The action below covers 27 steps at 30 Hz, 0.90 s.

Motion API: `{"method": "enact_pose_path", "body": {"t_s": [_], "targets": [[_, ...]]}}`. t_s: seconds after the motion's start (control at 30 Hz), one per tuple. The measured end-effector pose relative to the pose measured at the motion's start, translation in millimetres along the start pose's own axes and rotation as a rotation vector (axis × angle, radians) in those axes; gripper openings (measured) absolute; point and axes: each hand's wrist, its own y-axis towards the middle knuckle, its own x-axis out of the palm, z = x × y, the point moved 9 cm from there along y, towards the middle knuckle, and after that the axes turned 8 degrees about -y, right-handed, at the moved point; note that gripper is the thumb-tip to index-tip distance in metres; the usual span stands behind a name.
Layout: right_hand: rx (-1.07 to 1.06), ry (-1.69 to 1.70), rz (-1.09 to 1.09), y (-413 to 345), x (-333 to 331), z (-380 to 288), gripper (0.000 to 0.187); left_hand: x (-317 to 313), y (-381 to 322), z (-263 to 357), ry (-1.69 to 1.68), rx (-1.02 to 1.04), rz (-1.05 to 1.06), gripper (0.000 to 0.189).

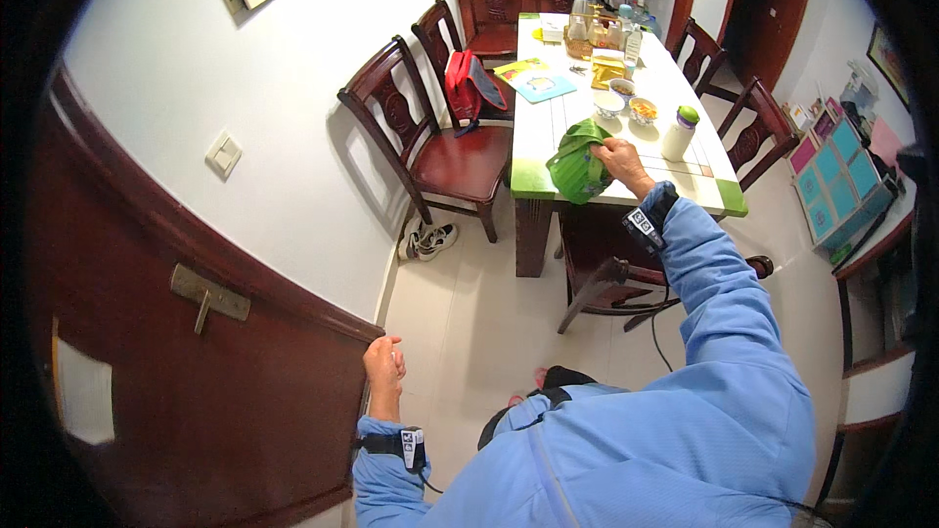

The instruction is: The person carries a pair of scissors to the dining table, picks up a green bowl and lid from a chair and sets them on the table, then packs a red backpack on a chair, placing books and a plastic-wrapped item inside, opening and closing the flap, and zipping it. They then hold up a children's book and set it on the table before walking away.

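Note:
My right hand (pixel 622 163) grips a green bag (pixel 576 161), which looks crumpled and hangs at the near edge of the white dining table (pixel 546 133). Low on the left, my left hand (pixel 384 372) has its fingers curled, and nothing shows in it. It overlaps the free edge of a dark red door (pixel 293 411); whether it touches the door I cannot tell. To the right of the green bag stands a white bottle with a green lid (pixel 679 136). Beyond the bag are a bowl of orange food (pixel 643 111), a pale bowl (pixel 608 104) and a bowl of dark food (pixel 622 89).
A dark wooden chair (pixel 609 286) stands at the table's near end. More chairs (pixel 462 161) line its left side, one bearing a red bag (pixel 466 88). Sneakers (pixel 428 240) lie by the wall. Booklets (pixel 543 85) and a glass caddy (pixel 579 48) are on the table.

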Motion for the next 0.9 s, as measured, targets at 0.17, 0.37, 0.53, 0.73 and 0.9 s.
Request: {"method": "enact_pose_path", "body": {"t_s": [0.17,0.37,0.53,0.73,0.9], "targets": [[0.043,-0.389,0.138,43.7,-4.6,48.9,0.028,50.0,90.2,8.5,0.029,-0.03,-0.165,0.018],[0.128,-0.557,0.209,91.5,21.4,109.5,0.022,106.6,199.5,35.8,0.138,-0.069,-0.222,0.016],[0.13,-0.719,0.087,91.4,76.2,136.1,0.016,138.2,272.0,42.1,0.244,-0.159,-0.282,0.015],[0.088,-0.697,-0.004,98.3,74.3,133.1,0.024,167.9,344.0,38.4,0.236,-0.286,-0.336,0.015],[0.149,-0.791,-0.055,92.6,76.6,124.6,0.049,214.4,416.0,46.5,0.282,-0.331,-0.465,0.015]]}}
